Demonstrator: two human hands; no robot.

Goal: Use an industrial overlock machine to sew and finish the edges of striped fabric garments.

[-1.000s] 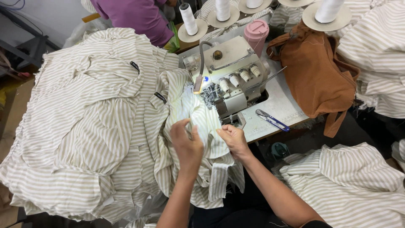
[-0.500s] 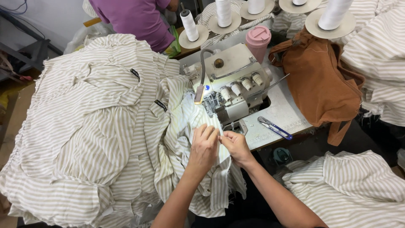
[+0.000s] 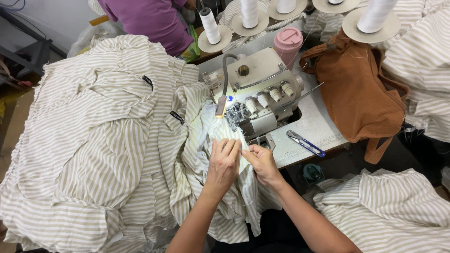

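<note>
L hand [image 3: 224, 161]: flat, fingers spread, pressing striped fabric [image 3: 206, 136], frame centre.
R hand [image 3: 262, 161]: pinching fabric edge just below overlock machine [image 3: 255, 93].
Risk: fingertips near presser foot, could get nicked; slack fabric may bunch, seam skews.

A person in a purple top [image 3: 152, 21] is cut off by the upper edge. The needle area of the sewing machine [image 3: 255, 96] is hidden behind fabric, and the counter [image 3: 318, 126] is largely buried beneath the striped garments [image 3: 93, 140].

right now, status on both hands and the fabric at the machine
Left hand flat on striped fabric, right hand pinching its edge. Fabric fed up to cream sewing machine. Blue snips lying clear on table.
</note>
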